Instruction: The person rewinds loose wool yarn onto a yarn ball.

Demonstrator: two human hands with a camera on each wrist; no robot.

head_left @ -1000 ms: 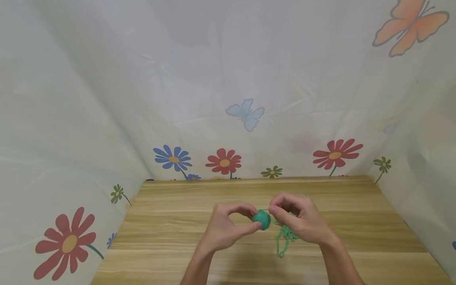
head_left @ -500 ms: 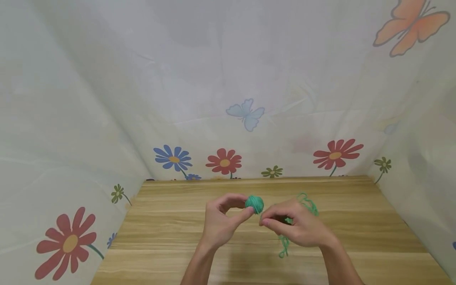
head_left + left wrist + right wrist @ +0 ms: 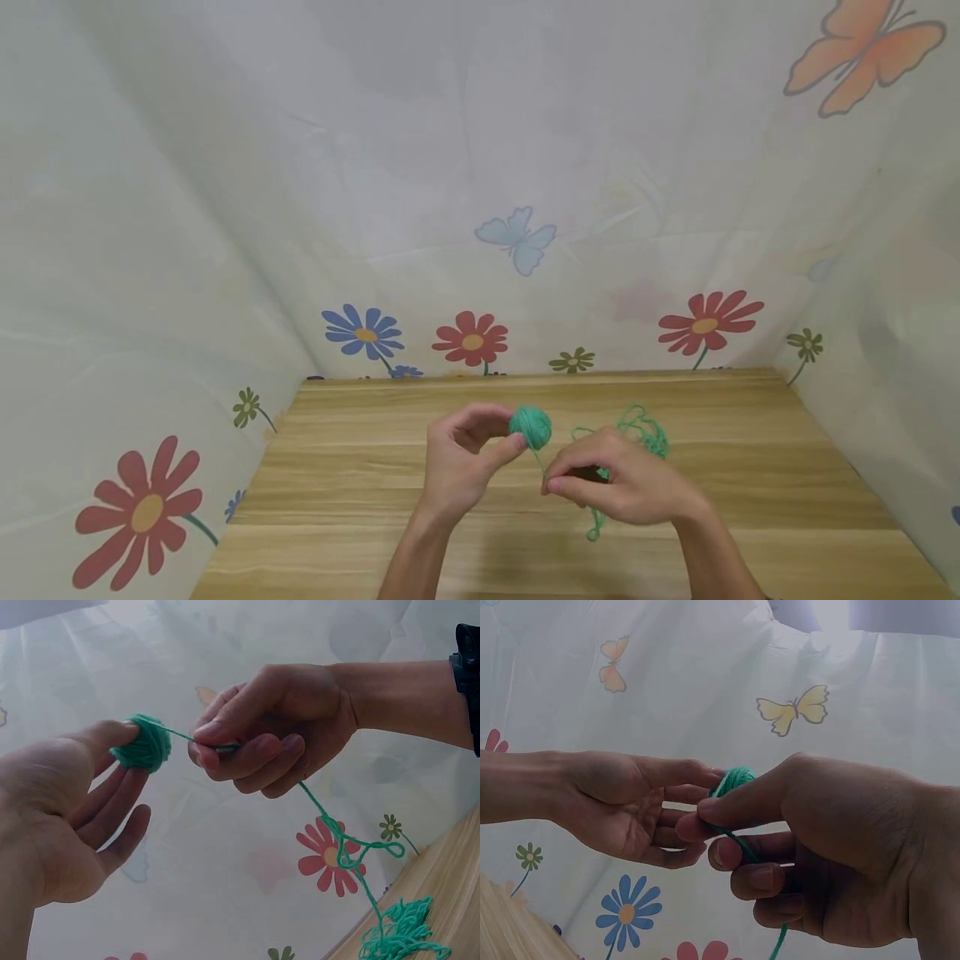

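Observation:
A small green ball of yarn (image 3: 531, 427) is held up by my left hand (image 3: 467, 462), pinched between the thumb and the fingers. From the ball a taut strand (image 3: 178, 734) runs to my right hand (image 3: 618, 477), which pinches it between thumb and forefinger. Below the right hand the strand hangs down, with a small loop (image 3: 349, 851) in it, to a loose heap of green yarn (image 3: 401, 930) on the table. In the right wrist view, the right thumb and fingers partly cover the ball (image 3: 737, 778).
The wood-grain table (image 3: 360, 483) lies under both hands. A pale curtain (image 3: 420, 167) printed with flowers and butterflies closes in the back and sides. A dark band (image 3: 466, 682) circles the right wrist.
The left hand has moved the ball up and to the left and turned it. My right hand has gone down and left with the strand, now stretched below the ball.

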